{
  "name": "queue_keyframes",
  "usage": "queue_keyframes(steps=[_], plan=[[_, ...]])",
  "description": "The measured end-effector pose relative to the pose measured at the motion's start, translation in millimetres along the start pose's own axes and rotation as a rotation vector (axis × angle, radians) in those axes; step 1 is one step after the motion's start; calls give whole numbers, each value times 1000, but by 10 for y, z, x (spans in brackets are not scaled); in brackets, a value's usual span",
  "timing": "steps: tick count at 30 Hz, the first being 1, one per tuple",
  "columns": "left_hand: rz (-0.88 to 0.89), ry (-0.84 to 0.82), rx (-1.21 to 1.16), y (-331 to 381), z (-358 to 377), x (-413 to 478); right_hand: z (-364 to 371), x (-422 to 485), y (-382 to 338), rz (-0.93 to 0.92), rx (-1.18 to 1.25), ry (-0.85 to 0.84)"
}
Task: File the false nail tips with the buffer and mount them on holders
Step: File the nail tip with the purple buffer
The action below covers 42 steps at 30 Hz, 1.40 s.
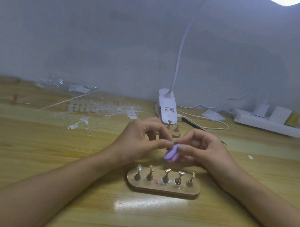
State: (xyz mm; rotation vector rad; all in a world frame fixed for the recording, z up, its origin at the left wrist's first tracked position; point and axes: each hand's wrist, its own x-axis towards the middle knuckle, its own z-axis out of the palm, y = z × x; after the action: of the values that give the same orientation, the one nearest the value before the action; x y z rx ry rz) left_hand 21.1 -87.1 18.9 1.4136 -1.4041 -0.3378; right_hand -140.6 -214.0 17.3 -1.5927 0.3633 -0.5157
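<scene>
Holding the purple buffer (171, 153) in our right hand (202, 149), thumb and fingers curled round it, we've got it just above the table (44, 156). Our left hand (142, 140) is pinching thumb to fingertips right at the buffer's top end, but what's in there is too small to tell. Five-peg holder stand (162, 189) sits just in front of us, leftmost peg wearing a nail tip (139, 168), spare tip strips (98, 110) lie far left

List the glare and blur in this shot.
Head view: the lamp head is blown out at top right; its glare patch lies on the table, nearer than the holder base; the purple buffer looks soft.
</scene>
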Motion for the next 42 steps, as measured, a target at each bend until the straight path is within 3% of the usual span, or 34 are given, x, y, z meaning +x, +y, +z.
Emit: queue_keyframes(steps=[3,19,24,27,31,35,38,42], plan=[[-16,-4,-5,-3,-6,0,-39,7,3,-21,81,111],[-37,-1,-40,-18,-12,7,-17,-23,-11,-15,-22,-36],[-30,-22,-26,-5,-4,-1,-48,4,4,-44,86,145],[-5,-9,-26,-15,-8,6,-19,-14,3,-23,-2,1],[-25,-15,-15,-23,2,12,-49,9,4,-50,89,119],[-15,-18,-15,-19,-1,11,-15,-10,-2,-22,-28,-13],[-26,-9,-21,-19,0,15,-39,2,-3,-42,43,107],[-9,-28,-9,-11,1,4,-5,-14,-5,-16,-66,-29]])
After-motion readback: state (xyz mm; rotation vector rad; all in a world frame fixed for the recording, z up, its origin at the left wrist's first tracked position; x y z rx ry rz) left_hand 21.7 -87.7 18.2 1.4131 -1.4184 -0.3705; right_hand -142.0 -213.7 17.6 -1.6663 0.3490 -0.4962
